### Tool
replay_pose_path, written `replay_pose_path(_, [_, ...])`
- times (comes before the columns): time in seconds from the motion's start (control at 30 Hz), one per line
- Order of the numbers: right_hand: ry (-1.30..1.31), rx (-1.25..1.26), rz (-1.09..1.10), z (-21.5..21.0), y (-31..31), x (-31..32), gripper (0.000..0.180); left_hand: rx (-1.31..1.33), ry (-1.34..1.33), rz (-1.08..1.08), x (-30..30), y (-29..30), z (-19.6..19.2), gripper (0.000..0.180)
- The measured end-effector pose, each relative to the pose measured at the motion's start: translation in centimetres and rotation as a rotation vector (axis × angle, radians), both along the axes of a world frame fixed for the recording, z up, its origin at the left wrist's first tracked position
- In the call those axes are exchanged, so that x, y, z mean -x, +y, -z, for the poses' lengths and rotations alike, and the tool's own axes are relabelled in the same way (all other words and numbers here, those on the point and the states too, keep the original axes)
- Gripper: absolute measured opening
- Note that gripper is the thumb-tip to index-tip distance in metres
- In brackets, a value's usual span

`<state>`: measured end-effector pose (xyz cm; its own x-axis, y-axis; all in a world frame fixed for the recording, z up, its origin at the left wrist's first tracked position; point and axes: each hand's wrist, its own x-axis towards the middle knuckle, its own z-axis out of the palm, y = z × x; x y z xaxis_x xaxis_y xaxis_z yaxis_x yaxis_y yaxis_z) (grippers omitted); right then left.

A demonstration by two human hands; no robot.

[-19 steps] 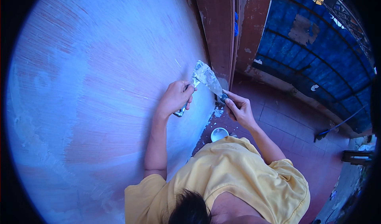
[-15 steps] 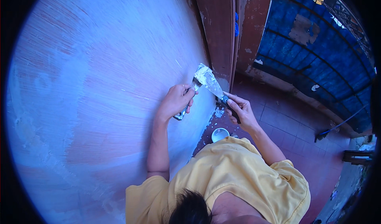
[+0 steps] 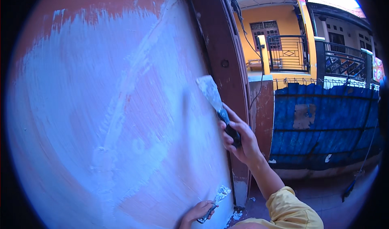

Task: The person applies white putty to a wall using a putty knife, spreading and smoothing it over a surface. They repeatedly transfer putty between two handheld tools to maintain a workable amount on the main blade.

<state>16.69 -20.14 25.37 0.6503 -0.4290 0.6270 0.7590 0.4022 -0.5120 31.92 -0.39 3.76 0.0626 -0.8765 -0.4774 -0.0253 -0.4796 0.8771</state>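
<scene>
A wide putty knife [image 3: 210, 92] is gripped by its dark handle in my right hand [image 3: 243, 144], raised in front of the wall. White paste smears its blade, whose tip is at or close to the wall near the wooden post; contact is not certain. Low down, my left hand [image 3: 201, 209] is closed round the handle of a smaller putty knife [image 3: 221, 194] with white paste caked on its blade. The wall [image 3: 93, 79] carries streaky white filler over a reddish base, with a thicker ridge of filler [image 3: 117, 115] running diagonally.
A dark reddish-brown wooden post [image 3: 222, 38] borders the wall on the right. Beyond it stands a blue-covered fence [image 3: 324, 123], with a yellow house [image 3: 279, 16] behind. A long-handled broom [image 3: 347, 190] leans there. White crumbs [image 3: 237, 215] lie at the post's foot.
The view has tilted up. My right hand has lifted its putty knife toward the wall beside the post, away from the smaller one. My left hand stays low, still holding its knife.
</scene>
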Motion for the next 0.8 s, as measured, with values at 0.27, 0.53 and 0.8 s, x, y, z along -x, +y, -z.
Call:
replay_pose_path(0.27, [-0.346, 0.211, 0.470, -20.3, -4.1, -8.4, 0.055, 0.091, 0.007, 0.044, -1.9, 1.4, 2.4, 0.034])
replay_pose_path(0.53, [-0.154, 0.293, 0.848, -30.4, -8.3, -12.5, 0.051, 0.128, 0.121, 0.080, -2.5, 0.8, 4.0, 0.033])
replay_pose_path(0.8, [-0.038, 0.460, 1.062, -32.3, -10.0, -13.9, 0.058, 0.282, -0.168, -0.029, -1.0, 3.4, 1.2, 0.028])
